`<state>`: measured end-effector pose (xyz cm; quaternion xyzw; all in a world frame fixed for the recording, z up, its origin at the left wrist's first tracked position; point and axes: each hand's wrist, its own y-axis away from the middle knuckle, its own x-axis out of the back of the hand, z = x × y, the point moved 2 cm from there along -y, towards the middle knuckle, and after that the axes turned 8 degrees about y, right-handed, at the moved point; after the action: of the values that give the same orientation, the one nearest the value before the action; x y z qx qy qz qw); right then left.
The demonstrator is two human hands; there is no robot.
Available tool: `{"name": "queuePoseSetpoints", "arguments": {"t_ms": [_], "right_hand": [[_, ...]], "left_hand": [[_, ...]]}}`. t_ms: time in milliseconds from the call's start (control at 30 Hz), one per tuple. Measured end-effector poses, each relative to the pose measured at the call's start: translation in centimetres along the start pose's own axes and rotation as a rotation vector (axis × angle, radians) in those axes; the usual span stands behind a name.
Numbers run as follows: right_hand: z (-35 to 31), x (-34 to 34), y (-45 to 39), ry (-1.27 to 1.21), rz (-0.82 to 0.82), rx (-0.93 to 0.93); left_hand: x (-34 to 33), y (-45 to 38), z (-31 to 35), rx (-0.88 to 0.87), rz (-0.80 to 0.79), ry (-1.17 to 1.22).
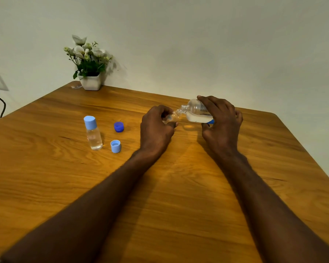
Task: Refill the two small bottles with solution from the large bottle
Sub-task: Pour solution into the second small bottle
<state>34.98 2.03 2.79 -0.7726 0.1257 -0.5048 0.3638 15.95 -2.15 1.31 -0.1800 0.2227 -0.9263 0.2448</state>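
The right hand (221, 118) clasps the tipped large bottle (197, 111) (uncapped), its mouth meeting the small bottle (172, 117) pinched in the left hand (156, 126).

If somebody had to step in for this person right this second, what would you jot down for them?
Right hand: holds the large bottle, uncapped and tipped on its side, neck to the left.
Left hand: grips an open small bottle, its mouth at the large bottle's neck.
On the table: a second small bottle, upright, capped, holding clear liquid; a light blue cap and a dark blue cap lie loose.
Done: caps off, pouring position set.
Left: finish filling, recap both; check whether the capped bottle needs refilling.
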Motion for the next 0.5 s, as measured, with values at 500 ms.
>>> {"name": "queuePoseSetpoints", "arguments": {"t_ms": [500], "right_hand": [[0.04,-0.08,-0.08,0.010,-0.002,0.000]], "left_hand": [[0.06,0.07,0.26,0.018,-0.003,-0.003]]}}
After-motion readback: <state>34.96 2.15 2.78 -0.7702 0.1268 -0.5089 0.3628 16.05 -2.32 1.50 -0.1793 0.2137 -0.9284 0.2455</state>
